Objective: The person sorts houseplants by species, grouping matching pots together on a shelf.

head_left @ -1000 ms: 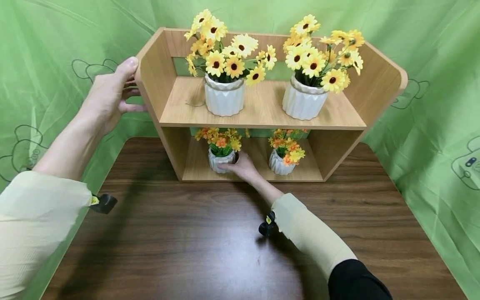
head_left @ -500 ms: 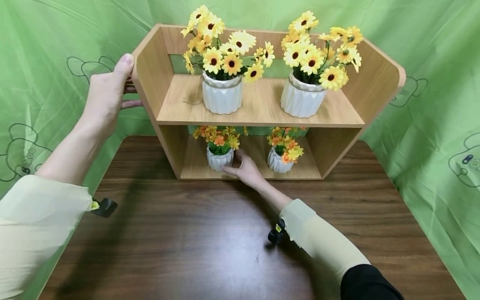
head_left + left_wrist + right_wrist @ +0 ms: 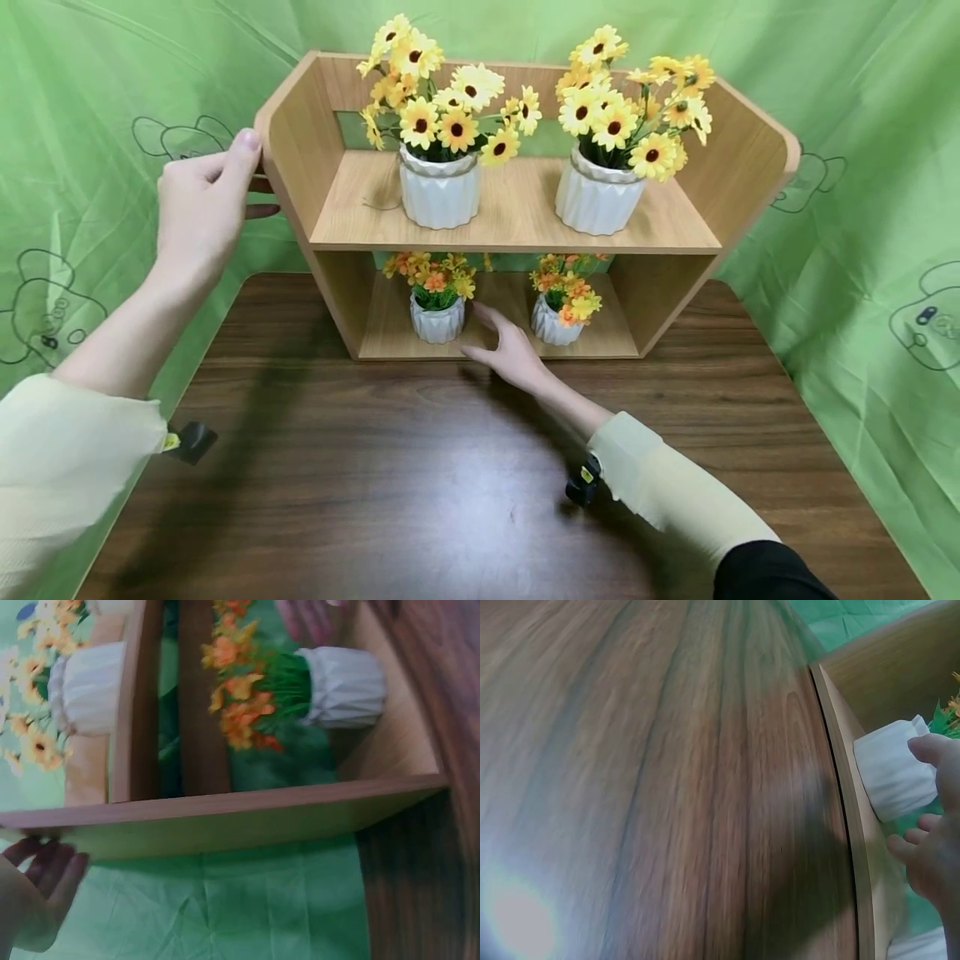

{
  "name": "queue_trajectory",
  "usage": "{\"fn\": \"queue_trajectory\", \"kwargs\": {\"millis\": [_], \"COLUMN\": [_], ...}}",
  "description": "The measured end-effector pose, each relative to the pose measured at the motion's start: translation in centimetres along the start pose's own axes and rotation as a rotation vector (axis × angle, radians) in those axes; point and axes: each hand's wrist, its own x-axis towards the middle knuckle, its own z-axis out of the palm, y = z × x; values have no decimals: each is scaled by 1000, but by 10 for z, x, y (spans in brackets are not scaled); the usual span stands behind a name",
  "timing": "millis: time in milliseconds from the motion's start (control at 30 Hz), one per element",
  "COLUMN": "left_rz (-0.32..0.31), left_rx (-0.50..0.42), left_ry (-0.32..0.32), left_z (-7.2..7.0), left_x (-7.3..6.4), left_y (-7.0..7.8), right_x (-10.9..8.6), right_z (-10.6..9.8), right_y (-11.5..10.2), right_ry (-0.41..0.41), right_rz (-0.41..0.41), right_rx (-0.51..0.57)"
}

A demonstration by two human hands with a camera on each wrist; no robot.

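My left hand (image 3: pixel 198 212) rests against the outside of the left side panel of a two-tier wooden shelf (image 3: pixel 480 248), its thumb at the front edge. In the left wrist view, the fingers (image 3: pixel 67 879) touch that panel's outer face. On the lower tier, my right hand (image 3: pixel 513 352) holds nothing, with thumb and fingers spread apart. It is just right of a small white ribbed flowerpot (image 3: pixel 437 322) with orange and yellow flowers. A matching flowerpot (image 3: pixel 555 323) stands to the hand's right. In the right wrist view, the thumb overlaps the left white pot (image 3: pixel 896 769).
Two larger white flowerpots, left (image 3: pixel 440 192) and right (image 3: pixel 598 196), with yellow daisy-like flowers stand on the upper tier. The shelf stands on a dark wooden table (image 3: pixel 390 467). Green cloth (image 3: pixel 862 217) with cartoon outlines hangs around the back and sides.
My right hand has let go of the left lower flowerpot and drawn back to the right, its fingers spreading. My left hand stays at the side panel, its wrist slightly lower.
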Motion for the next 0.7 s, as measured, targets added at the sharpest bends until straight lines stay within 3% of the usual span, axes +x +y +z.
{"fn": "queue_trajectory", "kwargs": {"millis": [200, 367, 500, 700], "left_rz": [229, 436, 575, 754], "left_rx": [65, 108, 148, 236], "left_ry": [273, 386, 342, 146], "left_z": [14, 25, 31, 45], "left_x": [-27, -47, -53, -67], "left_y": [1, 0, -12, -39], "right_x": [-14, -22, -28, -39], "right_z": [-10, -17, -23, -32], "right_y": [1, 0, -3, -6], "right_ry": [-6, -31, -46, -61], "right_rz": [-52, -77, -99, -138], "right_rx": [-47, -74, -98, -127]}}
